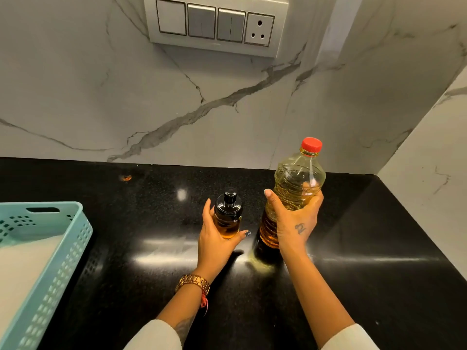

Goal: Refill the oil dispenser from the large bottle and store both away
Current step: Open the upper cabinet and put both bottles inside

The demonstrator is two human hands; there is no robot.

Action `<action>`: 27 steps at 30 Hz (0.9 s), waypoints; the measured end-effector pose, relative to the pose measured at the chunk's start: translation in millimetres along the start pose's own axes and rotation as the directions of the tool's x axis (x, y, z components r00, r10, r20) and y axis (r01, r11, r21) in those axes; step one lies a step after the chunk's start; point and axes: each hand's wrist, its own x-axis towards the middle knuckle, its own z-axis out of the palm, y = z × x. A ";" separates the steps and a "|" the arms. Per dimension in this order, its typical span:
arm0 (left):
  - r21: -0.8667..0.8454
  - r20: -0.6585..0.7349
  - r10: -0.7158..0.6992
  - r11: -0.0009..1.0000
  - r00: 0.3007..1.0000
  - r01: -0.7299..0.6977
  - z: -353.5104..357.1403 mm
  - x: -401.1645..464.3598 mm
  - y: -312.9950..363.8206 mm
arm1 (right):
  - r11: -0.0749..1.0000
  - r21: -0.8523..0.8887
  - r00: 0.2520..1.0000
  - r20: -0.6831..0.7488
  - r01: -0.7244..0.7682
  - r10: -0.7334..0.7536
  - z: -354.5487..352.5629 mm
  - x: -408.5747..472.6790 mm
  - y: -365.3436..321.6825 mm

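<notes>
Dispenser (227, 218) black-capped, amber oil, large bottle (293, 190) red-capped

There is a single view, from a camera worn on the person's head. It looks forward and steeply down onto the black desk (353, 248) and faces the marble wall (126, 97) behind it, taking in the switch panel (214, 24) at the top edge. The wide lens bends straight lines near the borders. Both forearms enter from the bottom edge, so the camera sits close above the working area, with the right-hand side wall (429, 160) in frame.
</notes>
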 end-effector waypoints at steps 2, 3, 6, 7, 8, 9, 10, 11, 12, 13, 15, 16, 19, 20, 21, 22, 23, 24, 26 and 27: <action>0.001 -0.001 -0.017 1.000 1.000 0.017 2.2 3.4 -4.8 | 1.000 -0.024 1.000 -0.004 -0.003 0.003 0.7 2.3 1.6; 0.000 -0.004 -0.019 1.000 1.000 0.019 3.4 4.5 -7.1 | 0.999 -0.036 1.000 -0.006 -0.004 0.003 1.0 4.0 2.7; 0.026 -0.033 -0.009 1.000 0.999 0.010 7.1 6.2 -11.7 | 0.998 -0.061 1.000 -0.014 -0.008 0.007 1.5 9.1 5.8; 0.039 -0.048 -0.011 0.999 0.999 0.013 7.9 6.7 -12.6 | 0.998 -0.064 1.000 -0.015 -0.005 0.004 2.0 10.3 6.2; 0.047 -0.062 -0.016 0.999 0.998 0.019 8.6 7.5 -12.9 | 0.998 -0.066 1.000 -0.018 -0.002 0.001 2.0 11.2 6.4; 0.051 -0.073 -0.020 0.998 0.997 0.024 9.0 8.0 -13.0 | 0.998 -0.067 1.000 -0.021 0.000 -0.002 2.4 11.9 6.5; 0.051 -0.080 -0.023 0.998 0.997 0.027 9.1 8.5 -13.2 | 0.998 -0.066 1.000 -0.023 0.001 -0.003 2.8 12.7 6.5; 0.051 -0.087 -0.025 0.998 0.996 0.029 9.3 9.0 -13.2 | 0.998 -0.065 1.000 -0.024 0.000 -0.002 3.3 13.5 6.6; 0.049 -0.093 -0.027 0.998 0.995 0.031 9.3 9.0 -13.3 | 0.998 -0.065 1.000 -0.026 -0.003 0.001 3.8 14.2 6.9; 0.046 -0.099 -0.026 0.998 0.995 0.031 9.1 9.4 -12.9 | 0.998 -0.063 1.000 -0.026 -0.004 0.002 4.3 15.0 7.0; 0.038 -0.107 -0.026 0.999 0.994 0.031 8.2 10.1 -11.8 | 0.998 -0.056 1.000 -0.021 0.000 -0.001 4.9 16.2 7.8; 0.033 -0.109 -0.029 0.999 0.994 0.033 7.6 10.7 -11.2 | 0.999 -0.051 1.000 -0.017 0.005 -0.005 5.0 16.6 7.9; 0.011 -0.111 -0.041 0.999 0.993 0.043 4.7 11.4 -9.1 | 0.999 -0.036 1.000 -0.007 0.024 -0.024 5.9 18.5 3.0; 0.006 -0.109 -0.037 0.999 0.993 0.037 3.4 11.1 -7.4 | 0.999 -0.032 0.999 -0.003 0.032 -0.032 6.3 19.4 -0.6; 0.004 -0.107 -0.027 1.000 0.994 0.027 2.1 10.7 -4.9 | 0.999 -0.028 0.999 0.002 0.040 -0.040 6.8 20.6 -4.8; 0.004 -0.107 -0.013 1.000 0.994 0.014 0.9 10.4 -2.4 | 0.998 -0.024 0.999 0.006 0.050 -0.050 7.4 21.9 -9.1; 0.006 -0.107 0.002 1.000 0.994 -0.001 -0.8 9.9 1.3 | 0.998 -0.019 0.998 0.009 0.062 -0.061 7.1 22.9 -14.1; 0.009 -0.104 0.017 1.000 0.994 -0.016 -2.8 9.2 5.5 | 0.997 -0.012 0.997 0.009 0.074 -0.073 6.6 23.8 -19.2; 0.015 -0.098 0.046 0.999 0.994 -0.045 -7.1 8.2 15.3 | 0.995 -0.002 0.995 0.005 0.096 -0.096 4.9 25.8 -30.4; 0.016 -0.095 0.058 0.998 0.994 -0.056 -8.9 7.9 20.0 | 0.994 0.000 0.994 0.003 0.106 -0.106 4.2 26.9 -36.1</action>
